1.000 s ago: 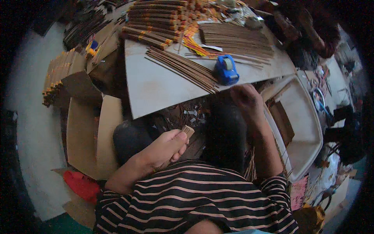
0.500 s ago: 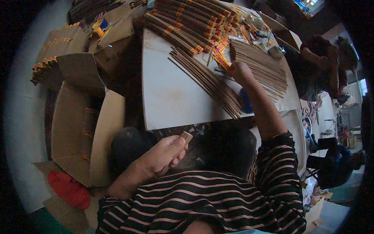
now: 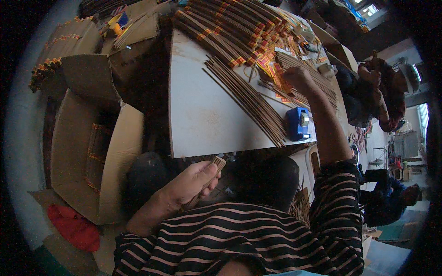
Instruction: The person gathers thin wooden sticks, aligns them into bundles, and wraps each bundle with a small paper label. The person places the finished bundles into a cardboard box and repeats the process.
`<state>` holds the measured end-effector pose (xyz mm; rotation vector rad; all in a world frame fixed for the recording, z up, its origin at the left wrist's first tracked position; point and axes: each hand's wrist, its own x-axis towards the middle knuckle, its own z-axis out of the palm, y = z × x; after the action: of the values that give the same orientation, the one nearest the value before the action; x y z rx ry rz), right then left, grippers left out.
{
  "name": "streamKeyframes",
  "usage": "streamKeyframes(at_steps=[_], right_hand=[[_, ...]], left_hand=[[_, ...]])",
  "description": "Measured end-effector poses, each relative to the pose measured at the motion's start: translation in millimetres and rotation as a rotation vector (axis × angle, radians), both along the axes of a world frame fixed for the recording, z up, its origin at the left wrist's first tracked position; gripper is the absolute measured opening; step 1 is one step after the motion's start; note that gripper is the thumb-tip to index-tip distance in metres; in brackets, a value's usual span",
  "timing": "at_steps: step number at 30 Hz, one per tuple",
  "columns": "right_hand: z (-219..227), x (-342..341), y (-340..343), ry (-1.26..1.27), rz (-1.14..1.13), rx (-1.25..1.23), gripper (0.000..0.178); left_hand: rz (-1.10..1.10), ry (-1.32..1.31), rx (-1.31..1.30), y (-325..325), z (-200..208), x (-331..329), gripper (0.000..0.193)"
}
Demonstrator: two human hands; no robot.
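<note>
In my left hand (image 3: 197,181), low in front of my body, the fingers wrap round a bundle of brown incense sticks (image 3: 219,162); its end faces up past the thumb. My right hand (image 3: 299,79) reaches out over the table with its fingers curled closed. Whatever it may hold is hidden. Beneath and beside it are loose incense sticks (image 3: 329,92) and red-and-yellow paper labels (image 3: 275,73). A separate row of incense sticks (image 3: 246,103) lies slantwise on the white table (image 3: 198,110). Nearer my right forearm stands a blue tape dispenser (image 3: 298,124).
Banded incense bundles (image 3: 216,41) are stacked at the table's far side. On my left, an open cardboard box (image 3: 122,152) holds more bundles, with a red cloth (image 3: 73,228) by it. Other people (image 3: 382,87) sit to the right.
My right hand has moved a little right and away from the slanted row of sticks. The tape dispenser, mostly hidden before, now shows beside my forearm. My left hand keeps its grip.
</note>
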<state>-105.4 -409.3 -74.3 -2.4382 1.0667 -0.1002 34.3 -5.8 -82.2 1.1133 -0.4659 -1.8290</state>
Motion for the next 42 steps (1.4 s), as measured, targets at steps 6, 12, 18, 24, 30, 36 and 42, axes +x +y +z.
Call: streamKeyframes(at_steps=[6, 12, 18, 24, 30, 36, 42], right_hand=[[21, -8, -22, 0.262, 0.412, -0.111, 0.018], [39, -10, 9, 0.053, 0.209, 0.142, 0.015], [47, -27, 32, -0.167, -0.122, 0.427, 0.023], [62, -36, 102, -0.475, -0.132, 0.632, 0.027], [63, -47, 201, -0.409, 0.025, 0.329, 0.023], [71, -69, 291, -0.345, 0.202, 0.085, 0.020], [53, -81, 332, -0.599, 0.396, -0.128, 0.022]], left_hand=[[0.005, 0.016, -0.020, 2, -3, -2, 0.035], [0.012, 0.018, -0.018, 4, -4, -3, 0.035], [-0.025, 0.028, -0.030, 3, -1, -4, 0.033], [0.016, -0.002, -0.106, 8, 10, -5, 0.033], [0.143, -0.103, -0.188, 19, 30, 2, 0.039], [0.322, -0.160, -0.265, 22, 46, 4, 0.036], [0.399, -0.154, -0.283, 28, 65, -8, 0.033]])
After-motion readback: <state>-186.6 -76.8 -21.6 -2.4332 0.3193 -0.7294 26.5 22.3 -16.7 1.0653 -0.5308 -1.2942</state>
